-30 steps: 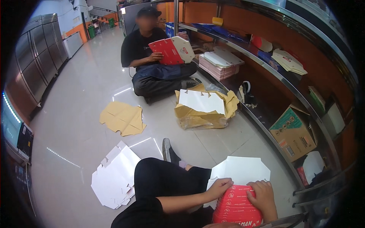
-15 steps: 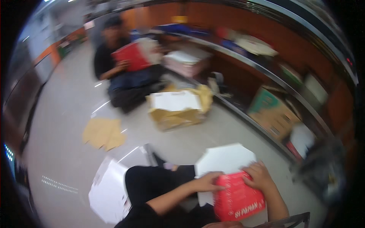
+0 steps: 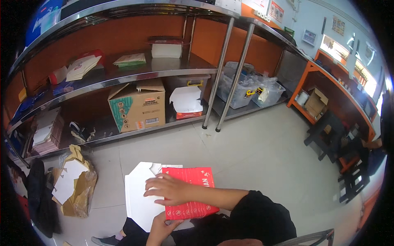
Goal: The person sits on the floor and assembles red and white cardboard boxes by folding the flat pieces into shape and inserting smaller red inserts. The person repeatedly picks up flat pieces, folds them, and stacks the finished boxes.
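In front of me, over my lap, is a red cardboard box (image 3: 191, 174) with white print, part folded. Its white inner panel or lid (image 3: 137, 192) spreads open to the left, with cut flaps along the far edge. My left hand (image 3: 161, 226) holds the box at its near lower corner, the thumb lying along the red edge. Stretched across the box from the right, my right hand (image 3: 170, 190) lies palm down with its fingers spread over the fold between red side and white panel. What lies under the right palm is hidden.
At the left, a torn brown wrapper (image 3: 84, 197) holds white card sheets (image 3: 70, 180). A steel shelf (image 3: 143, 76) beyond carries a brown carton (image 3: 141, 106) and a folded red-and-white box (image 3: 186, 102). Plastic bins (image 3: 236, 90) stand farther right. Dark stools (image 3: 328, 133) and part of a person (image 3: 371, 158) are at the far right.
My view has swung to the right. The right hand has moved from the box's right side across its top to the fold; the left hand has shifted to the near corner.
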{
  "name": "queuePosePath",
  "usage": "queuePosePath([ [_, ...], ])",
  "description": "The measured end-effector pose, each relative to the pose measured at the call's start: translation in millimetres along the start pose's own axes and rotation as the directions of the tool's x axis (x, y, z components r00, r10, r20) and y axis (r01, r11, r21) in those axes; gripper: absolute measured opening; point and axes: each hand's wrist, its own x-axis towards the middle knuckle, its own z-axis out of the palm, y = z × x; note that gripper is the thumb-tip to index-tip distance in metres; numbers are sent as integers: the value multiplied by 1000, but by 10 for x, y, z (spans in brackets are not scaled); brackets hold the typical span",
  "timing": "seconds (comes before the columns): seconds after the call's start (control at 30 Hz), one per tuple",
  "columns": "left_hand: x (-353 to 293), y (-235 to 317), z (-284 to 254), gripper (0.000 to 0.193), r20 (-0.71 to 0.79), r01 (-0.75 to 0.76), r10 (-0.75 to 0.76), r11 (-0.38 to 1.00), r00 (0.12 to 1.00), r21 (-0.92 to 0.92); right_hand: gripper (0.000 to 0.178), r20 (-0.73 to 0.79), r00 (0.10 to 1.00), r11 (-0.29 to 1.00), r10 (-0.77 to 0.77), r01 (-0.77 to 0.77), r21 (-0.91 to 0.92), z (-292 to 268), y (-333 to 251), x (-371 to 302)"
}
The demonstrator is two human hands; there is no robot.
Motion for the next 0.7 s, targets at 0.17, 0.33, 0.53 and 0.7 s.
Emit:
queuePosePath([
  [0.17,-98,-166,-201,45,125,228,-274,928,954,296,20,154,987,998,44,-35,-61,214,-3,25],
  [0.33,-121,-374,-271,51,258,128,-199,955,945,268,18,170,985,995,-35,49,-83,311,-118,-16],
  [0.53,-192,-722,-254,59,331,34,-123,965,935,262,17,175,980,991,-97,112,-80,394,-201,14],
  [0.7,-259,-1049,-230,65,361,-89,-9,963,932,254,17,294,950,995,-100,94,36,251,-187,119],
])
